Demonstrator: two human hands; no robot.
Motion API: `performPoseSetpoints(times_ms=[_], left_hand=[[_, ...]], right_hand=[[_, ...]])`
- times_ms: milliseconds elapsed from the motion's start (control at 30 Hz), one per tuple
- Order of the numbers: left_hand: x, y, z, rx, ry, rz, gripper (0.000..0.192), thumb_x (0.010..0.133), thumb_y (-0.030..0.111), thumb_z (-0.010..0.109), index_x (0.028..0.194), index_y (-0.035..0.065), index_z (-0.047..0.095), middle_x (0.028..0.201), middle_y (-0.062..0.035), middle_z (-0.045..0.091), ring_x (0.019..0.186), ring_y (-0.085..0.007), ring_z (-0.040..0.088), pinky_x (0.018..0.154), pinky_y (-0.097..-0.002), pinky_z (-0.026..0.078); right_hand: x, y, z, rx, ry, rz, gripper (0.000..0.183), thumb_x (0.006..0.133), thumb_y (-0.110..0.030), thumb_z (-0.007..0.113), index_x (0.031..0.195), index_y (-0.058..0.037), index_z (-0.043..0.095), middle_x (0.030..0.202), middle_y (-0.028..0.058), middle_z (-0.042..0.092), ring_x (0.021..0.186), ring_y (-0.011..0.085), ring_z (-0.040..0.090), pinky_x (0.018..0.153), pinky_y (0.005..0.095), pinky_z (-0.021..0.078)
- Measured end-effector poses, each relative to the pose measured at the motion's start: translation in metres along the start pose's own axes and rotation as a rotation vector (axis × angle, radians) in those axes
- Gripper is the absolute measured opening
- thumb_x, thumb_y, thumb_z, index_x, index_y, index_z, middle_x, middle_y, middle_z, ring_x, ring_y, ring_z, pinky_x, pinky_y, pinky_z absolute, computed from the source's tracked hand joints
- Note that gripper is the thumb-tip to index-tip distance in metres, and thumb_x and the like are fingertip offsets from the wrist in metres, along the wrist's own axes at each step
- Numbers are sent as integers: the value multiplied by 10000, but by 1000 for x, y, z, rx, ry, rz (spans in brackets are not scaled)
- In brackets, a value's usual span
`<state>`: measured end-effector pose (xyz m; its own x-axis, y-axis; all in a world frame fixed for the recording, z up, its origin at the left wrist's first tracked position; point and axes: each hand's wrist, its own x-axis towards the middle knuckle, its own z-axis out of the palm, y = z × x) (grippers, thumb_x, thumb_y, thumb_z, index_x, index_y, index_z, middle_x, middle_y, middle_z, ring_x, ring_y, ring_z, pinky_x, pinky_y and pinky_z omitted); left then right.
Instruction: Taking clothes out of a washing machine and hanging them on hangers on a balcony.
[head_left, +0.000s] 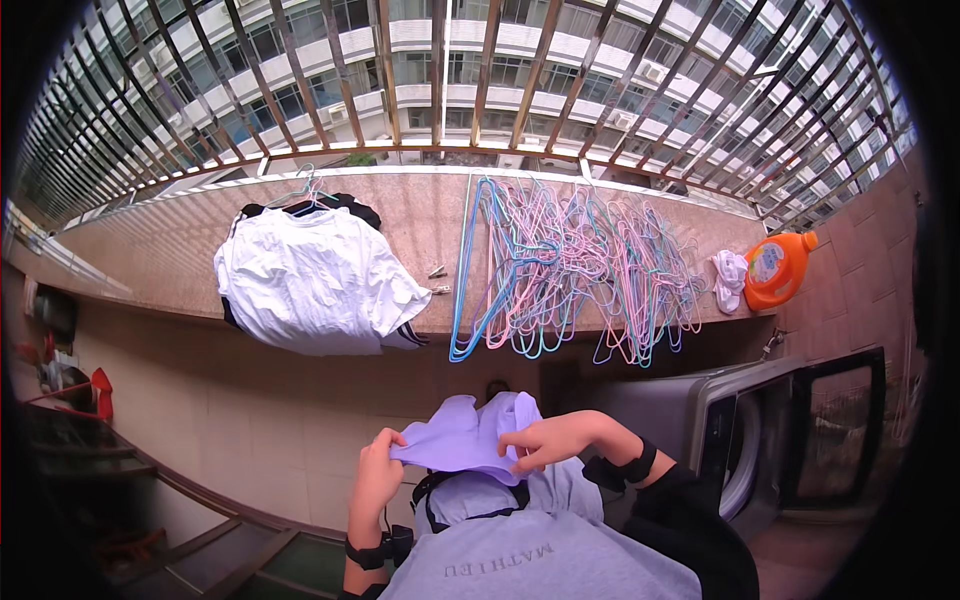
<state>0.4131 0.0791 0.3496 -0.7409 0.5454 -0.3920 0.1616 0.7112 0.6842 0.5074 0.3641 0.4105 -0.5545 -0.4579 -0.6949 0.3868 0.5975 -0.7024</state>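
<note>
A lavender piece of clothing (465, 439) is stretched between my hands, in front of my waist. My left hand (381, 465) pinches its left corner between thumb and fingers. At the other end, my right hand (546, 442) grips the cloth near its upper right edge. Its lower part hangs away from me, so the garment's exact kind is not clear. Beyond it, on the stone ledge (420, 195), lies a white shirt (307, 277) on top of dark clothing (358, 208). Several plastic-coated hangers (555, 262) are heaped to the right of the shirt.
Two clothespins (439, 281) lie between shirt and hangers. A crumpled white cloth (729, 281) touches an orange detergent bottle (780, 270) at the ledge's right end. Below stands a washing machine (720, 420) with its door (836, 431) swung out. Metal railings (435, 75) rise behind the ledge.
</note>
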Motion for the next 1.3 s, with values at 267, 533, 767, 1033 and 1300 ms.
performPoseSetpoints(times_ms=[267, 533, 767, 1033, 1300], left_hand=[[17, 33, 15, -314, 258, -15, 254, 722, -32, 509, 969, 26, 515, 792, -174, 580, 640, -319, 570, 613, -387, 441], [17, 30, -14, -38, 483, -291, 258, 714, -45, 551, 950, 38, 485, 722, -113, 504, 611, -219, 501, 565, -340, 400], [13, 26, -26, -11, 639, -254, 260, 729, -53, 491, 977, 26, 487, 798, -167, 527, 714, -295, 522, 662, -379, 421], [8, 63, -35, 72, 653, -186, 157, 779, -9, 493, 927, -21, 544, 923, -201, 546, 831, -370, 550, 720, -429, 427], [11, 102, -63, -96, 516, -225, 159, 892, 123, 479, 876, -30, 522, 612, -213, 532, 579, -355, 559, 567, -427, 420]], right_hand=[[128, 118, -171, -372, 1453, 180, 271, 773, -154, 613, 987, 5, 564, 937, 172, 573, 858, 326, 580, 764, 403, 456], [167, 164, -202, -611, 1294, 423, 147, 732, -100, 611, 866, -57, 571, 887, 134, 581, 843, 300, 610, 729, 435, 463], [119, 165, -199, -269, 1196, 210, 200, 821, -202, 562, 895, -19, 527, 775, 194, 619, 733, 396, 592, 661, 491, 457], [46, 88, -170, 459, 954, -321, 146, 925, -102, 534, 828, -37, 446, 586, -30, 393, 557, 14, 364, 479, 215, 277], [23, 41, -55, 192, 1213, -797, 106, 883, -29, 576, 915, -17, 477, 633, 38, 517, 511, 94, 474, 464, 241, 359]])
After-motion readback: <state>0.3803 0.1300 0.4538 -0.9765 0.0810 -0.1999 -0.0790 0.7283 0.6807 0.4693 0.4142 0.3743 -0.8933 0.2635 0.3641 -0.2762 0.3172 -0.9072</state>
